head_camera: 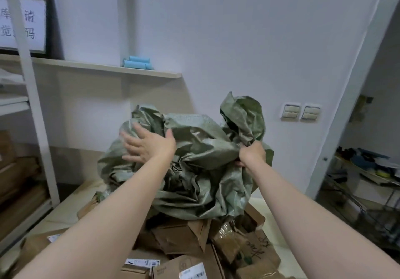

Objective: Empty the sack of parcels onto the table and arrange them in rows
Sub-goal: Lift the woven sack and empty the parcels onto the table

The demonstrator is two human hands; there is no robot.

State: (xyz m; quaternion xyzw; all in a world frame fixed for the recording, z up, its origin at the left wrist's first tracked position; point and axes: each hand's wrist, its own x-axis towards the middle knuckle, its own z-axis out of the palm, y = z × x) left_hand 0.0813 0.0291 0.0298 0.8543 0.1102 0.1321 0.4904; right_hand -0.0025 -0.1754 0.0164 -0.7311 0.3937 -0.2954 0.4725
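A crumpled green woven sack [201, 148] is held up above a heap of brown cardboard parcels [184, 237] on the pale table [62, 209]. My right hand [252, 154] is clenched on a bunch of the sack's fabric at its right side. On the sack's upper left my left hand [149, 146] lies flat, fingers spread, thumb hooked over a fold. The sack's lower edge hangs onto the top of the heap. Several parcels carry white shipping labels [191, 273]. What is inside the sack is hidden.
A white metal shelf rack [32, 96] holding flat cardboard stands at the left. A wall shelf [108, 68] above the table carries blue rolls [137, 63] and a framed sign [23, 23]. Wall switches [300, 112] and a doorway with a cluttered wire rack [368, 183] are at the right.
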